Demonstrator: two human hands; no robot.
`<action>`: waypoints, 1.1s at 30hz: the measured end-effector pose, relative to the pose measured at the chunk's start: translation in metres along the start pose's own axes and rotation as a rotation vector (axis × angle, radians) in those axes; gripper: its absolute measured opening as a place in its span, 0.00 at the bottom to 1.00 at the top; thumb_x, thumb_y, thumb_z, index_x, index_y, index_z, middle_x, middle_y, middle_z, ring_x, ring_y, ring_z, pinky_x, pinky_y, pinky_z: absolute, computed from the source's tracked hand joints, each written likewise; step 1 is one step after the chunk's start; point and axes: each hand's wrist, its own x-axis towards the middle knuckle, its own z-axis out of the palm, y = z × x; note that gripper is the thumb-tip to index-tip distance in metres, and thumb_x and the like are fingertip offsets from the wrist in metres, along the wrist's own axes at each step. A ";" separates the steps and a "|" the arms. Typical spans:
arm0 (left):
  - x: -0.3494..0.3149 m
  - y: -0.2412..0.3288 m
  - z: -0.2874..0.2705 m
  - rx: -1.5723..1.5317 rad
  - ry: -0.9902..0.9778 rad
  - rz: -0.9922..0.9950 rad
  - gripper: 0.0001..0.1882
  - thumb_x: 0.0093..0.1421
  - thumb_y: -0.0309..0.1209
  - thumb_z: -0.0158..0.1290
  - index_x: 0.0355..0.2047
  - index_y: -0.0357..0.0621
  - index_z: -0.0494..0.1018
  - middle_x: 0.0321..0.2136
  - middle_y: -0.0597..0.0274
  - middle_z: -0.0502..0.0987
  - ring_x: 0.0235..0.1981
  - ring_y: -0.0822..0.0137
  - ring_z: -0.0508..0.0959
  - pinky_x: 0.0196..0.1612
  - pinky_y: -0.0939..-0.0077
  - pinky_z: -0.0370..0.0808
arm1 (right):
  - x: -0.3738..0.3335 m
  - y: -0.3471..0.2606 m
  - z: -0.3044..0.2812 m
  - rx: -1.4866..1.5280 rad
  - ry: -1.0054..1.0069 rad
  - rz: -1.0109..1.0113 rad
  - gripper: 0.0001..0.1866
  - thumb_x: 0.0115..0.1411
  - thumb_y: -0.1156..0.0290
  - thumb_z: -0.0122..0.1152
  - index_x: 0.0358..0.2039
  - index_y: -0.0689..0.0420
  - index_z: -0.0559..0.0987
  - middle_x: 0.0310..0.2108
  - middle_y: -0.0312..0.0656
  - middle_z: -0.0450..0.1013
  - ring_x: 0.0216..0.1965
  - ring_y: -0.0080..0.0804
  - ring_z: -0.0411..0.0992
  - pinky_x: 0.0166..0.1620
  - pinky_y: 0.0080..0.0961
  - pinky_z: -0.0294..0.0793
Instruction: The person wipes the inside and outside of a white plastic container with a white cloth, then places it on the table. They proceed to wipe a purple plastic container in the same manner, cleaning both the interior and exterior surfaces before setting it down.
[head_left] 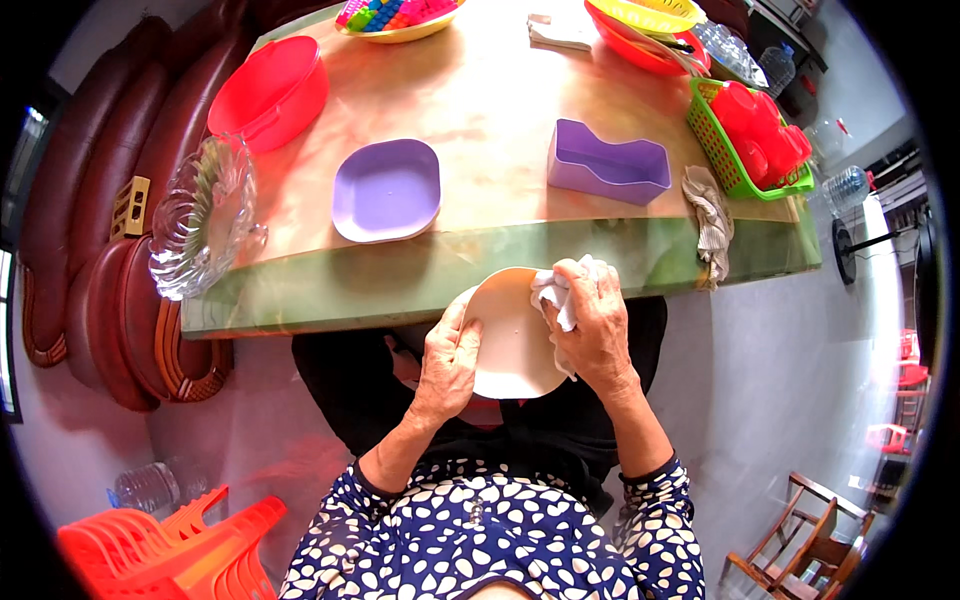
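Observation:
A cream-coloured plate [512, 345] is held over my lap, just off the table's near edge. My left hand [449, 362] grips its left rim, thumb on the face and the other fingers behind. In my right hand [594, 325] a white cloth [556, 296] is bunched and pressed against the plate's upper right rim; part of it hangs behind the plate. Beyond, on the table, lie a purple square dish [387, 190] and a purple open box [608, 165] with a curved cut-out side.
On the marbled table [480, 265] are a red basin [270, 92], a clear glass bowl [205, 215], a green basket [725, 150] with red cups, a crumpled striped cloth [708, 222] and a tray of colourful blocks [400, 22]. Red plastic stools [180, 550] stand at lower left.

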 end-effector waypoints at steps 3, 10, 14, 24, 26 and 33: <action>0.000 0.003 0.003 0.042 -0.024 -0.011 0.19 0.68 0.22 0.40 0.60 0.37 0.63 0.50 0.59 0.73 0.50 0.72 0.71 0.56 0.77 0.66 | 0.005 -0.015 0.000 0.058 0.028 -0.111 0.25 0.44 0.78 0.61 0.47 0.59 0.73 0.39 0.51 0.69 0.43 0.49 0.68 0.49 0.41 0.69; 0.000 0.006 0.003 0.003 0.025 0.023 0.19 0.68 0.23 0.41 0.59 0.37 0.63 0.50 0.60 0.73 0.50 0.72 0.70 0.57 0.77 0.66 | 0.011 -0.023 0.006 -0.068 0.026 -0.088 0.25 0.43 0.78 0.61 0.46 0.58 0.74 0.40 0.51 0.68 0.42 0.51 0.67 0.46 0.42 0.70; 0.001 -0.001 0.000 -0.013 0.105 0.057 0.19 0.69 0.24 0.41 0.59 0.36 0.63 0.49 0.60 0.74 0.50 0.73 0.71 0.56 0.78 0.66 | 0.001 -0.008 0.000 -0.219 -0.053 0.002 0.21 0.45 0.74 0.60 0.43 0.62 0.73 0.39 0.52 0.69 0.43 0.49 0.67 0.45 0.39 0.69; 0.004 -0.007 0.001 -0.051 0.310 0.153 0.19 0.69 0.27 0.44 0.58 0.34 0.63 0.47 0.61 0.74 0.48 0.72 0.71 0.53 0.78 0.67 | -0.021 -0.001 -0.020 0.845 0.045 0.682 0.18 0.56 0.70 0.66 0.45 0.62 0.73 0.39 0.41 0.72 0.40 0.28 0.71 0.44 0.24 0.72; 0.001 -0.009 0.008 -0.057 0.323 0.147 0.19 0.69 0.27 0.44 0.58 0.34 0.63 0.47 0.61 0.74 0.48 0.72 0.71 0.54 0.78 0.66 | -0.026 -0.011 -0.010 1.068 -0.042 0.713 0.21 0.59 0.70 0.64 0.51 0.62 0.71 0.42 0.38 0.72 0.42 0.23 0.70 0.46 0.21 0.72; 0.004 0.005 0.018 0.089 0.447 0.361 0.25 0.64 0.25 0.48 0.61 0.37 0.59 0.54 0.56 0.69 0.58 0.66 0.64 0.57 0.70 0.65 | -0.021 -0.012 -0.005 0.861 0.094 0.653 0.13 0.63 0.77 0.54 0.49 0.58 0.72 0.28 0.34 0.75 0.29 0.18 0.70 0.34 0.19 0.72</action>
